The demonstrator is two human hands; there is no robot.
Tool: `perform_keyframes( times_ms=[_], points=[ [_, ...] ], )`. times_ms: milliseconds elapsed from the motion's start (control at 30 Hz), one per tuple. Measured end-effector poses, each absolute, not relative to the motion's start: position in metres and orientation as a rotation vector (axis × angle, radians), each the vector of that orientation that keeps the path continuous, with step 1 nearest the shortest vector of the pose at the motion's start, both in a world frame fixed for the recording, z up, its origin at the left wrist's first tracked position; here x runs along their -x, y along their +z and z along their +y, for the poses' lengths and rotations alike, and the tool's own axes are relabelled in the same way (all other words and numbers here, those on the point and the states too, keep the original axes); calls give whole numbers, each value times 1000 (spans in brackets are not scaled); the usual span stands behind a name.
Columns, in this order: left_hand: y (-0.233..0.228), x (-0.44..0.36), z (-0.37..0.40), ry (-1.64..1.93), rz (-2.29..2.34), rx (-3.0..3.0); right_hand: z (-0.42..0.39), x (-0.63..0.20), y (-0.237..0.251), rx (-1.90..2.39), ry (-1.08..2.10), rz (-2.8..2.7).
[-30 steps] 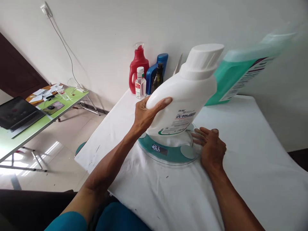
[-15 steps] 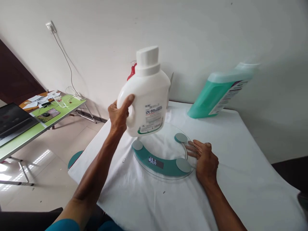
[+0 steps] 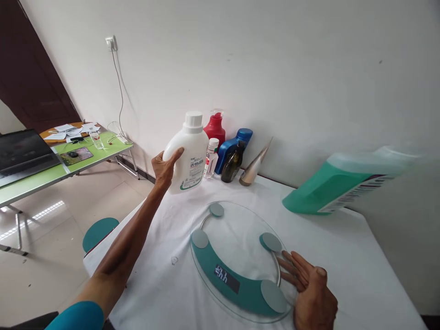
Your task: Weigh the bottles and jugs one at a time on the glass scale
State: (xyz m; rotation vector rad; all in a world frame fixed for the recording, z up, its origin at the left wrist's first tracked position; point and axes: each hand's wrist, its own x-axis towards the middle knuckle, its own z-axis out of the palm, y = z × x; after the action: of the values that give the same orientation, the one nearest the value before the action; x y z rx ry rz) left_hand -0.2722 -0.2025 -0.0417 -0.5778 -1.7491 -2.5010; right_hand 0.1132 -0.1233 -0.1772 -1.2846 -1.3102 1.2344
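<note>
My left hand (image 3: 163,168) is closed around the handle of a white laundry detergent bottle (image 3: 189,153), capped and upright, at the back left of the white-covered table. Whether the bottle's base touches the cloth I cannot tell. A round glass bathroom scale (image 3: 220,270) with a teal band and a lit display lies in front. At the scale's right edge is my right hand (image 3: 314,293), its fingers stretched out toward the glass and its thumb apart. The fingertips look paler, as if behind the glass.
Along the wall stand a red pump bottle (image 3: 215,129), a small clear bottle (image 3: 211,160), a blue bottle (image 3: 227,149), a dark bottle (image 3: 233,162) and a tapered tube (image 3: 252,169). A large green liquid bottle (image 3: 319,183) is at right. A green desk (image 3: 99,158) and teal stool (image 3: 99,231) are left.
My left hand has carried the white detergent bottle from above the scale to the back left. The view has shifted, revealing the bottles behind. My right hand stays by the scale's edge.
</note>
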Motion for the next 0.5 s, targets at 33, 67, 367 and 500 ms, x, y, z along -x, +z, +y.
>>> perform_keyframes(
  times_ms=[33,67,367,500],
  points=[
    [-46,274,-197,-2490,-1756,565,-122,-113,-178,1287,1246,-1306],
    [-51,276,-192,-2479,-1760,561,-122,-113,-178,1293,1254,-1296],
    [-76,290,-173,-2353,-1780,557,-122,-108,-172,1312,1246,-1218],
    [-80,295,-173,-2265,-1823,682,-124,-106,-173,1281,1227,-1215]
  ],
)
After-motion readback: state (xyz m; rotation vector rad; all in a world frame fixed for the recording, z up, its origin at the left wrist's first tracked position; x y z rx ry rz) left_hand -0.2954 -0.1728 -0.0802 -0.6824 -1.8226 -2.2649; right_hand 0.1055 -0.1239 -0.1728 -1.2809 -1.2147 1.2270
